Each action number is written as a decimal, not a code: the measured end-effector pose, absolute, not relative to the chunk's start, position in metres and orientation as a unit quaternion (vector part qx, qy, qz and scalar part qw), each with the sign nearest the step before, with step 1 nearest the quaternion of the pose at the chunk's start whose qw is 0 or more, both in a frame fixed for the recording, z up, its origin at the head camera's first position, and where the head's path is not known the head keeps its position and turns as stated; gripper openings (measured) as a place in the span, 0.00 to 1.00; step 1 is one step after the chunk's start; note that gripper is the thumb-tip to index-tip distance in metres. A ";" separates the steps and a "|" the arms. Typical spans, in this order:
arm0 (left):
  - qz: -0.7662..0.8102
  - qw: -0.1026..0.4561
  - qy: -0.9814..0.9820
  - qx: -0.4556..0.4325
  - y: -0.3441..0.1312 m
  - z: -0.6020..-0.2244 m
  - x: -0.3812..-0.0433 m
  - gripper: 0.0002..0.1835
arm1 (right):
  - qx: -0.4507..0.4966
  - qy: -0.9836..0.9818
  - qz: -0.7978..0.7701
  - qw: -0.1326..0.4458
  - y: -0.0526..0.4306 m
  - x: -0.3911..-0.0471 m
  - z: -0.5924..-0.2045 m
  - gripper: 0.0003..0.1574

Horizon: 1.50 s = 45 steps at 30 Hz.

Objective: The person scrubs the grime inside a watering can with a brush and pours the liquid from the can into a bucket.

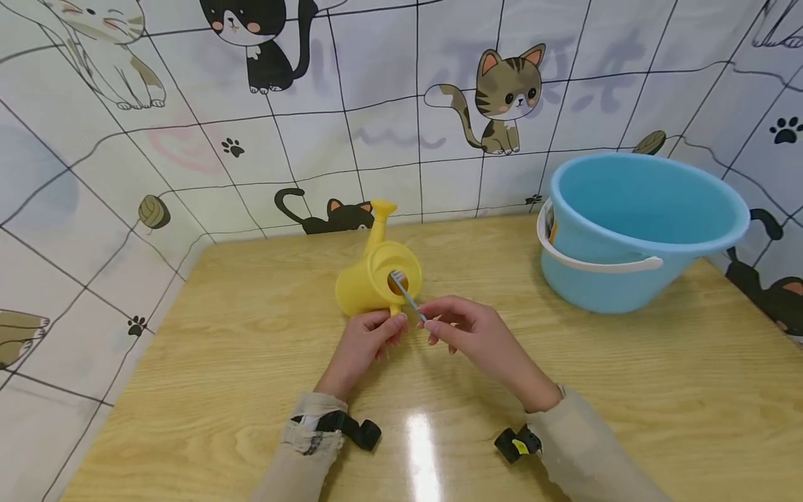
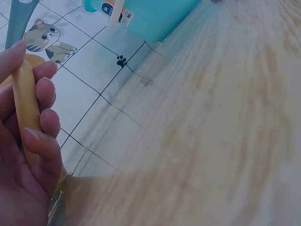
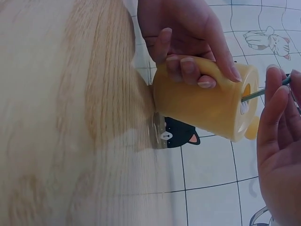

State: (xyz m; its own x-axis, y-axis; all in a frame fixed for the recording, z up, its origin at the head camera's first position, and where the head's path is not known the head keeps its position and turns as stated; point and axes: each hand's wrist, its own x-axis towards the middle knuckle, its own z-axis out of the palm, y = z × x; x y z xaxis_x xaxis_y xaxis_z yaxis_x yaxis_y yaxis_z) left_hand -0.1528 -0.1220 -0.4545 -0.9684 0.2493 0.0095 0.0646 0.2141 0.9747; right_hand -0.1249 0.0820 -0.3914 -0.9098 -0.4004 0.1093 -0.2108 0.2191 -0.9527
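A yellow watering can (image 1: 359,287) is tilted on the table, its top opening turned toward me and its spout pointing to the back wall. My left hand (image 1: 364,343) grips the can's handle (image 2: 26,106), fingers curled round it in the left wrist view. Between thumb and fingers, my right hand (image 1: 479,339) pinches a blue toothbrush (image 1: 409,298) by its handle. The white-bristled head is at the can's round opening, partly inside it. In the right wrist view, the brush's shaft (image 3: 256,95) enters the yellow can's mouth.
A light blue bucket (image 1: 602,286) with a white handle (image 1: 596,266) stands at the back right, a wide blue basin (image 1: 652,199) set in its top. The wooden table (image 1: 251,362) meets a cat-patterned wall covering (image 1: 389,139) at the back and sides.
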 end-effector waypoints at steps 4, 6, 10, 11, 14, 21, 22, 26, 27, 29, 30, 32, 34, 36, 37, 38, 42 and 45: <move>0.619 0.073 0.775 0.103 -0.122 -0.455 -0.153 0.24 | -0.195 0.780 -0.589 0.077 0.082 -0.125 -0.392 0.14; 0.620 0.073 0.774 0.103 -0.122 -0.454 -0.152 0.24 | -0.191 0.781 -0.589 0.075 0.082 -0.125 -0.392 0.14; 0.622 0.072 0.773 0.102 -0.122 -0.452 -0.152 0.25 | -0.177 0.786 -0.589 0.065 0.083 -0.126 -0.393 0.13; 0.622 0.072 0.773 0.102 -0.122 -0.452 -0.152 0.25 | -0.173 0.787 -0.589 0.061 0.083 -0.127 -0.393 0.13; 0.623 0.069 0.772 0.104 -0.121 -0.451 -0.153 0.25 | -0.168 0.788 -0.590 0.047 0.084 -0.129 -0.393 0.12; 0.621 0.065 0.773 0.113 -0.122 -0.451 -0.154 0.25 | -0.163 0.787 -0.594 0.031 0.084 -0.131 -0.395 0.10; 0.620 0.066 0.774 0.114 -0.122 -0.451 -0.154 0.25 | -0.159 0.787 -0.596 0.030 0.084 -0.131 -0.395 0.10; 0.621 0.067 0.773 0.111 -0.123 -0.453 -0.153 0.25 | -0.153 0.784 -0.601 0.028 0.083 -0.131 -0.396 0.09; 0.622 0.067 0.772 0.110 -0.123 -0.454 -0.153 0.25 | -0.154 0.784 -0.601 0.027 0.083 -0.131 -0.397 0.09; 0.623 0.066 0.772 0.108 -0.124 -0.455 -0.153 0.25 | -0.157 0.782 -0.602 0.026 0.083 -0.131 -0.399 0.08; 0.625 0.066 0.771 0.107 -0.124 -0.455 -0.153 0.25 | -0.161 0.781 -0.603 0.023 0.083 -0.131 -0.400 0.08; 0.624 0.067 0.772 0.106 -0.124 -0.455 -0.153 0.25 | -0.162 0.779 -0.605 0.017 0.084 -0.134 -0.406 0.08; 0.624 0.069 0.771 0.106 -0.123 -0.455 -0.153 0.25 | -0.162 0.781 -0.603 0.008 0.086 -0.138 -0.412 0.08; 0.625 0.069 0.771 0.105 -0.123 -0.454 -0.153 0.25 | -0.158 0.787 -0.596 -0.002 0.087 -0.142 -0.418 0.09; 0.624 0.069 0.771 0.106 -0.123 -0.454 -0.153 0.25 | -0.152 0.791 -0.592 -0.006 0.088 -0.144 -0.422 0.09; 0.624 0.069 0.771 0.107 -0.123 -0.454 -0.153 0.25 | -0.149 0.796 -0.587 -0.011 0.088 -0.145 -0.423 0.10; 0.623 0.067 0.771 0.109 -0.123 -0.455 -0.152 0.25 | -0.126 0.803 -0.583 -0.011 0.088 -0.146 -0.426 0.12; 0.624 0.068 0.771 0.110 -0.123 -0.455 -0.152 0.24 | -0.108 0.798 -0.592 0.004 0.088 -0.146 -0.427 0.12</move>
State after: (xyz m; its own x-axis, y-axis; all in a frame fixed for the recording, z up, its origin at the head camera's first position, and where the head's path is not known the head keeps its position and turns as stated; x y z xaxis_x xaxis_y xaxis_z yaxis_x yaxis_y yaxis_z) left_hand -0.1516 -0.1230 -0.4553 -0.9668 0.2534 0.0325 0.0845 0.1972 0.9767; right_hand -0.1460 0.0884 -0.4272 -0.9764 -0.1779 0.1222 -0.1685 0.2745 -0.9467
